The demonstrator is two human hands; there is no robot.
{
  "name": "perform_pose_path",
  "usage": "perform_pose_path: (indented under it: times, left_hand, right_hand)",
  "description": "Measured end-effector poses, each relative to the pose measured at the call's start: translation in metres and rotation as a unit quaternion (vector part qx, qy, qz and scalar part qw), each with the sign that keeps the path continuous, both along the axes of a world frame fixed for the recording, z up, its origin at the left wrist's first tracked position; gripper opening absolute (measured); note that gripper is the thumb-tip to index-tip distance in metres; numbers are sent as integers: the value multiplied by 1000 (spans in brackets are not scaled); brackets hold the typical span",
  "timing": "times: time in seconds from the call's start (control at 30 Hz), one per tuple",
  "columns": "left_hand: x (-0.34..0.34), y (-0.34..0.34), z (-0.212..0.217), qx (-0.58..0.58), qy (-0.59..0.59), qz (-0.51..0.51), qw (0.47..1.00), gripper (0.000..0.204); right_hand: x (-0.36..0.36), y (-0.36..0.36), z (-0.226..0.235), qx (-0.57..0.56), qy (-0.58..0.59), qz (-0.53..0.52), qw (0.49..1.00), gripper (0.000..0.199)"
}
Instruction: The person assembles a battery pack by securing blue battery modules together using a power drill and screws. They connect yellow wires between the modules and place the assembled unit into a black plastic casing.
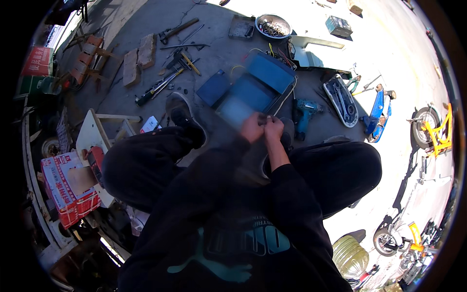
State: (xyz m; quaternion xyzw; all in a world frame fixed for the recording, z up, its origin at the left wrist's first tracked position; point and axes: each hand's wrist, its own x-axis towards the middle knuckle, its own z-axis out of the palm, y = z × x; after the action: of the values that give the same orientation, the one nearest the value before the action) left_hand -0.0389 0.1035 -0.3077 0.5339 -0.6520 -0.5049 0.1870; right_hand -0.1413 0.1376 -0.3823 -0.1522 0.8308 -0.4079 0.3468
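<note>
Head view: a seated person works low over shaded concrete ground [160, 104], knees spread apart, probably to leave room between the shoes.
Left hand [251, 129]: blurred, fingers curled in narrow, its tips touching the right hand's.
Right hand [274, 129]: fingers also drawn in narrow, meeting the left; the pair seem to steady one piece from both sides.
Small dark thing [263, 118]: pinched where the fingertips meet, too small to name, just off the near edge of the blue box; its height above the ground I cannot tell.
Blue box [273, 72]: on the ground ahead of the hands, wires at its far edge, a pale cord [288, 97] along its right edge; set close, it seems, for easy reach.
Blue block [214, 88]: just beside the box's left edge.
Drill [304, 117]: lying near the right shoe [286, 134], likely for quick pick-up.
Tray [354, 119]: further right, wrenches [344, 97] inside its rim, presumably kept together there.
Metal bowl [260, 32]: beyond the box's far edge, gathering small loose parts.
Hammer [179, 31]: towards the ground's far left, apart from the hands.
</note>
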Motion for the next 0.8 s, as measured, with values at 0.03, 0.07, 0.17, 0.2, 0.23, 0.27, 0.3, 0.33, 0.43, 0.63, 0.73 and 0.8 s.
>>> perform_pose_path:
  times: [0.03,0.07,0.17,0.2,0.23,0.27,0.3,0.33,0.43,0.63,0.73,0.8]
  left_hand:
    - [10,-3,-3,-12,-26,22,999,37]
    - [16,-5,-4,-22,-46,39,998,37]
    - [28,-31,25,-88,-127,179,972,47]
    - [41,-47,27,-159,-156,172,960,54]
    - [53,-62,23,-198,-235,171,936,66]
    - [68,-77,16,-235,-317,170,903,79]
    - [83,-94,11,-233,-364,123,894,86]
    - [99,-111,5,-230,-408,75,880,94]
    - [123,-146,-5,-151,-441,-63,883,114]
    - [111,-158,-8,-97,-429,-90,894,131]
    - [105,-166,8,-76,-437,-99,891,126]
    - [107,-166,20,-64,-455,-113,881,124]
  right_hand:
    - [7,-3,13,18,23,14,999,33]
    - [9,-5,30,38,52,24,998,33]
    - [-1,-8,49,48,9,14,999,30]
    - [-3,-10,45,62,43,23,997,30]
    - [1,-12,39,74,74,36,994,30]
    - [8,-15,34,85,100,53,990,31]
    - [10,-17,31,85,97,65,989,30]
    - [13,-18,28,85,94,77,989,29]
    - [17,-11,25,59,101,73,991,28]
    - [24,-16,30,107,126,59,985,27]
    - [22,-22,27,143,124,63,980,27]
    - [26,-18,27,160,116,70,978,27]
